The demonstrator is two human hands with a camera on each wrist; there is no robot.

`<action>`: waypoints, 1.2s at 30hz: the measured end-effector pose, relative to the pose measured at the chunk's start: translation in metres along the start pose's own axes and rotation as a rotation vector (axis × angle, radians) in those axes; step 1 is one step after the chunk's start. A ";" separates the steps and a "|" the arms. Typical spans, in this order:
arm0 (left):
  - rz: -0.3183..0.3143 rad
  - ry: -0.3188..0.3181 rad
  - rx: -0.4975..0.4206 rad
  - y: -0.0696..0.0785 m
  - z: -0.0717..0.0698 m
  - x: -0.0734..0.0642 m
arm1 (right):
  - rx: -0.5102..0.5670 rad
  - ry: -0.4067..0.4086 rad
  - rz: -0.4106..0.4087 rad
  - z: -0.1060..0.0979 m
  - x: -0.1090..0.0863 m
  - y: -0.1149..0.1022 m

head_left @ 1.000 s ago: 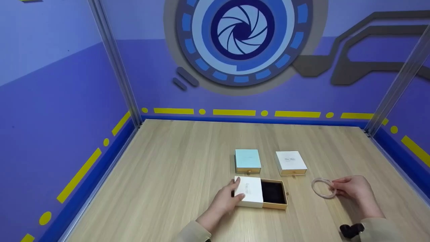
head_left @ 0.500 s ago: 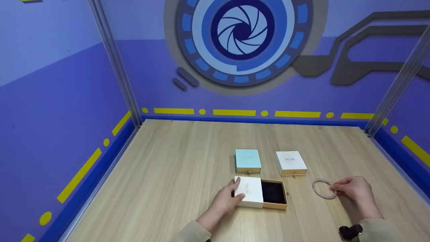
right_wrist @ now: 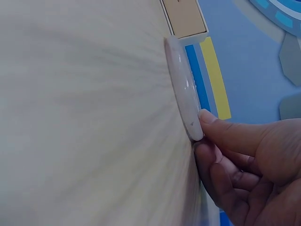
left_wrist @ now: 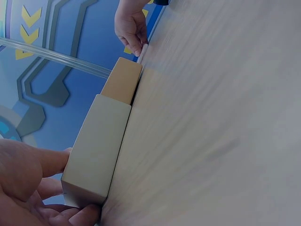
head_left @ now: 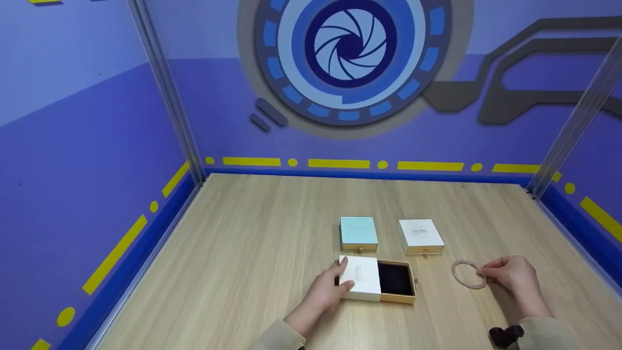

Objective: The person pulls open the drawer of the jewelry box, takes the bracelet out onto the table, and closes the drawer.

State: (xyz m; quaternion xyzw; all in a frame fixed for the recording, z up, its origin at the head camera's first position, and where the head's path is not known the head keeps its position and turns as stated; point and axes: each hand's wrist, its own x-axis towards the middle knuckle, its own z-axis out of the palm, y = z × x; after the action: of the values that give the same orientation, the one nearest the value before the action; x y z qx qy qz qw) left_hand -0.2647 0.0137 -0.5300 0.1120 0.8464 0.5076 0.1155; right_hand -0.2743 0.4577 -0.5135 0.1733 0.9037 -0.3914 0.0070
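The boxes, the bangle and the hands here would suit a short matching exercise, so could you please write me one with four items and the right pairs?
Column one:
1. light blue box
2. bangle
3. drawer
4. left hand

Column two:
A. gripping a white sleeve
B. closed, beside a closed white box
C. partly slid out, black inside
D. pinched by the right hand

Right pairs: 1-B, 2-D, 3-C, 4-A.
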 end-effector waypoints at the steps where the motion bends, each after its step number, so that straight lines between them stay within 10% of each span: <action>1: -0.002 0.000 -0.002 0.000 0.000 0.000 | -0.003 0.002 0.003 0.000 0.000 0.000; 36: -0.014 0.004 -0.001 -0.001 0.000 0.001 | 0.079 -0.027 0.024 -0.002 0.001 0.002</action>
State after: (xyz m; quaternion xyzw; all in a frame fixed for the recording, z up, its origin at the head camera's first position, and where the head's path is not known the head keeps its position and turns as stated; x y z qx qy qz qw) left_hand -0.2661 0.0139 -0.5308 0.1052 0.8473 0.5073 0.1174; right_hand -0.2743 0.4608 -0.5142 0.1790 0.8852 -0.4290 0.0172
